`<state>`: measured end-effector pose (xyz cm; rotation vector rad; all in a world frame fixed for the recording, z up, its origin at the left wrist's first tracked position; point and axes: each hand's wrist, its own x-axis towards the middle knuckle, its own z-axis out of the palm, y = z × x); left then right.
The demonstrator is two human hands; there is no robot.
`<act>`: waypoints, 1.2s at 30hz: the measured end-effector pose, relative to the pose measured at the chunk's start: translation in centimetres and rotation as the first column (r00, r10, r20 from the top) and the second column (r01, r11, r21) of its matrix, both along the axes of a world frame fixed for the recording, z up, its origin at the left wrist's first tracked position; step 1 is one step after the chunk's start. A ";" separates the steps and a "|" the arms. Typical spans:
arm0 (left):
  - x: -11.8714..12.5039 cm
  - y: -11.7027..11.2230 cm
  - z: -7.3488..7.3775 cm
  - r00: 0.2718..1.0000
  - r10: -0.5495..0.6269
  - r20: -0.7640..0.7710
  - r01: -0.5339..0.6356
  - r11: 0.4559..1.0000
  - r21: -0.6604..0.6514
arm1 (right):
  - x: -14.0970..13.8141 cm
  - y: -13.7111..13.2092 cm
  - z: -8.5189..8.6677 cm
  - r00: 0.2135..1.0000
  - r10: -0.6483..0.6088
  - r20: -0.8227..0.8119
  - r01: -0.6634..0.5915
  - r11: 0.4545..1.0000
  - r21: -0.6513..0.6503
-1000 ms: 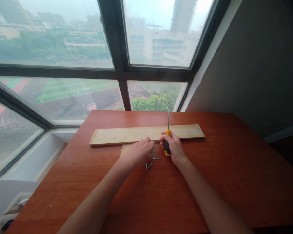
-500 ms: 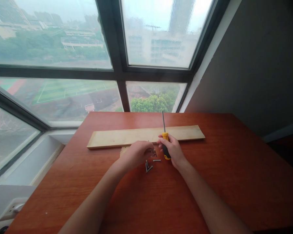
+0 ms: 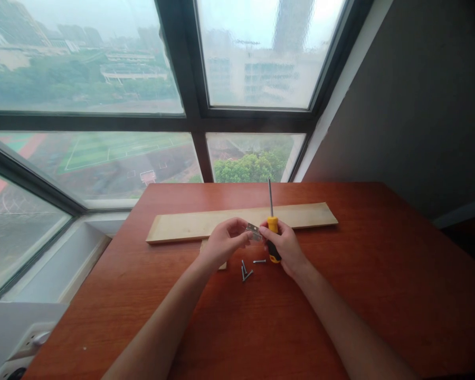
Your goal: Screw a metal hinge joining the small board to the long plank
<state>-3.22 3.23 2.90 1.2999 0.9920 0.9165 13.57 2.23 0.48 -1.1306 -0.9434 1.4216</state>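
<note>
My left hand (image 3: 226,240) pinches a small metal hinge (image 3: 254,231) with holes in it, held above the table. Closed around the yellow-and-black handle of a screwdriver (image 3: 273,237), my right hand (image 3: 288,248) keeps the shaft pointing up and away from me. Its thumb and fingertips are at the hinge's right edge, seemingly touching it. Below the hands, several screws (image 3: 245,272) lie loose on the table. Behind them stretches a long pale wooden board (image 3: 190,224). A smaller wooden piece (image 3: 222,266) is mostly hidden under my left hand.
The reddish-brown table (image 3: 237,327) reaches to the window (image 3: 257,153) at the back. A grey wall (image 3: 411,116) rises on the right. A wall socket (image 3: 34,340) sits low at the left, beside the table edge.
My left hand has lifted and turned the hinge, so its face shows more clearly. The two hands are now together at the hinge. The screwdriver stays in my right hand.
</note>
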 end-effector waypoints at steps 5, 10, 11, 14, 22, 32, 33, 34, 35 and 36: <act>-0.6 0.3 -0.2 0.999 -0.034 -0.042 0.037 0.996 0.076 | 0.3 0.1 0.0 0.997 0.022 -0.076 -0.025 0.999 -0.041; -1.1 0.4 -0.1 0.981 0.021 -0.195 0.030 0.966 0.256 | 0.1 0.0 0.1 0.994 0.081 -0.074 -0.084 0.995 -0.049; -1.1 0.4 0.0 0.974 0.032 -0.224 0.034 0.958 0.285 | 0.1 -0.1 0.1 0.994 0.084 -0.073 -0.088 0.995 -0.049; -1.1 0.4 0.2 0.962 0.059 -0.267 0.035 0.943 0.332 | 0.0 -0.1 0.1 0.995 0.076 -0.069 -0.079 0.996 -0.048; -1.5 0.7 -0.7 0.962 0.038 -0.271 0.051 0.948 0.315 | 0.2 0.0 -0.1 0.996 0.066 -0.065 -0.070 0.996 -0.052; -1.6 0.8 -0.8 0.983 -0.022 -0.184 0.055 0.982 0.179 | -0.1 0.1 -0.3 0.999 -0.025 0.035 0.024 0.999 0.021; -1.6 0.7 -0.8 0.986 -0.031 -0.166 0.058 0.986 0.158 | -0.1 0.1 -0.4 0.998 -0.039 0.051 0.037 0.999 0.033; -1.6 0.7 -0.7 0.988 -0.042 -0.148 0.062 0.989 0.134 | -0.1 0.1 -0.4 0.996 -0.050 0.069 0.047 0.998 0.046; -1.5 0.7 -0.7 0.990 -0.052 -0.131 0.066 0.992 0.108 | -0.1 0.1 -0.5 0.994 -0.058 0.088 0.053 0.997 0.059; -1.5 0.7 -0.6 0.992 -0.057 -0.115 0.067 0.994 0.084 | 0.0 0.1 -0.5 0.992 -0.063 0.108 0.056 0.996 0.074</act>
